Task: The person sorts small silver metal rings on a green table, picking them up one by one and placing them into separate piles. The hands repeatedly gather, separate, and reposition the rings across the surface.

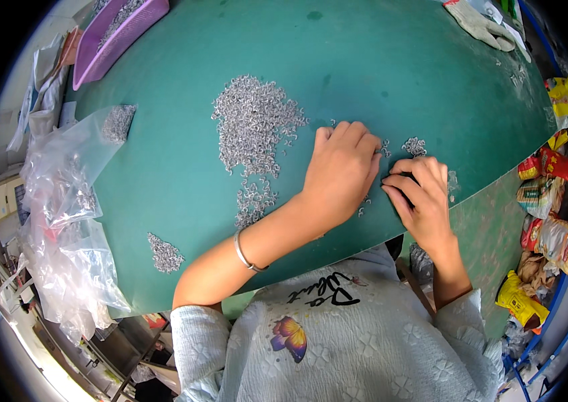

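A large pile of small curved silver metal pieces (250, 120) lies on the green tabletop (177, 94), trailing toward me in a narrower band. My left hand (343, 167), a bangle on its wrist, rests to the right of this pile. Its fingers are bent down and held together, and their tips are mostly hidden. Close by on the right, my right hand (424, 194) has thumb and forefinger brought together; anything between them is too small to make out. A few loose pieces lie around both hands, and a little heap (414, 146) sits just beyond the right one.
Another small heap (165, 253) lies at the near left. Clear plastic bags (63, 228), one holding metal pieces, hang over the left edge. A purple basket (106, 47) stands far left, a work glove (481, 25) far right. Colourful packages (552, 201) line the right side.
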Motion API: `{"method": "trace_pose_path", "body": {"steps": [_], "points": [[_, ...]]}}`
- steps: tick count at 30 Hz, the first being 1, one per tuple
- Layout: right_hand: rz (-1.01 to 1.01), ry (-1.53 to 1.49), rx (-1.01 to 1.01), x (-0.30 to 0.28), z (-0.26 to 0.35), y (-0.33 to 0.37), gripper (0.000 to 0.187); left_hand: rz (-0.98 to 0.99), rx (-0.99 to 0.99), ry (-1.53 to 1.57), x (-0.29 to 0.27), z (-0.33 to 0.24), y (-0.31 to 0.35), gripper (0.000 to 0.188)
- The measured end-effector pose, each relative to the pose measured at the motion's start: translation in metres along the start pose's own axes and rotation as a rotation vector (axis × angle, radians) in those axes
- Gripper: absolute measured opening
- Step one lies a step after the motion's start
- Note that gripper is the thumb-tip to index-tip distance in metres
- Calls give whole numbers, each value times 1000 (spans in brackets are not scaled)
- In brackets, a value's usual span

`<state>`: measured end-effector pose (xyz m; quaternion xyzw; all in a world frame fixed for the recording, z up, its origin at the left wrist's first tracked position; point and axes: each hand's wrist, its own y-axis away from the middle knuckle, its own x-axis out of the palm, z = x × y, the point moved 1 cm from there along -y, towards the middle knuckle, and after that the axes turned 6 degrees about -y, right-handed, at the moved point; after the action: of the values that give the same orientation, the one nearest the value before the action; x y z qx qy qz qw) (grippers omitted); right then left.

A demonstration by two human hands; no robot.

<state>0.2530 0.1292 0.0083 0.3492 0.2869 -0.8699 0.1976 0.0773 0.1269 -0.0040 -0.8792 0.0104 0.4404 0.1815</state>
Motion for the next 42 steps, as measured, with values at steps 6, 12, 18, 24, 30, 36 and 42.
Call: {"method": "trace_pose_path", "body": {"steps": [6, 12, 18, 24, 30, 36, 42], "points": [[-32, -1, -32, 2, 0, 0, 17, 64, -4, 59, -13, 0, 11, 19], [3, -102, -57, 4, 1, 6, 19, 154, 63, 65, -20, 3, 18, 15], [-161, 113, 132, 2, -2, -15, 21, 311, 50, 45, -33, -1, 15, 14], [-138, 166, 106, 6, -8, -14, 18, 257, 21, 115, -33, -3, 8, 16], [-146, 200, 34, 2, -8, -9, 17, 46, 36, 33, -3, -2, -7, 17], [42, 95, -19, -8, 1, -4, 15, 87, 74, -36, 2, 2, -7, 14], [-37, 24, 69, -7, -3, -7, 16, 46, -88, 200, -10, -1, -3, 11]]}}
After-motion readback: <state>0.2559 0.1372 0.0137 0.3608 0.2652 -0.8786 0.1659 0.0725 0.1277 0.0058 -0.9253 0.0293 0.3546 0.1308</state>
